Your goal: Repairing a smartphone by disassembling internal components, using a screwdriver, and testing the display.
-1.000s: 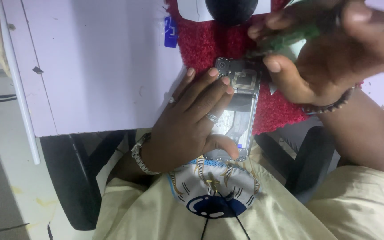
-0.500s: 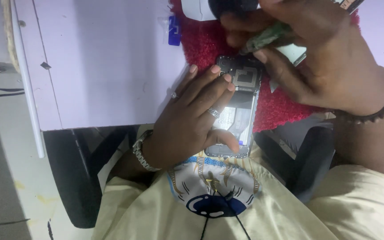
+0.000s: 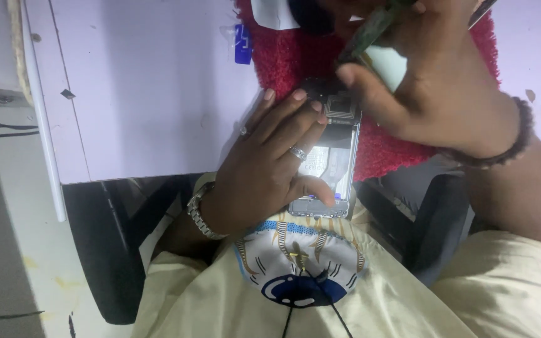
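The left hand [image 3: 264,169], ringed and wearing a metal watch, grips an opened smartphone [image 3: 330,156] with bare circuitry, resting on a fuzzy red mat [image 3: 289,56] at the pale desk's [image 3: 145,87] near edge; the right hand [image 3: 433,87] pinches a slim green tool [image 3: 370,28] over its top

1. Surface [image 3: 151,94]: pale lilac-white w/ a few dark specks; I see a small blue sticker [image 3: 243,44] near the top.
2. Mat [image 3: 289,56]: deep red, fuzzy texture.
3. Phone [image 3: 330,169], back off: silver-grey frame, dark chip area at the top, pale shiny mid section.
4. Tool [image 3: 370,28] in my right grip [image 3: 427,94]: dull green w/ dark tip.
5. Right wrist: dark beaded bracelet [image 3: 502,150].
6. Left grip [image 3: 270,169]: silver ring; silver link watch band [image 3: 200,216].
7. Shirt [image 3: 408,300]: cream-yellow, w/ blue, white & gold print [image 3: 295,263].
8. Chair [image 3: 108,250]: black.
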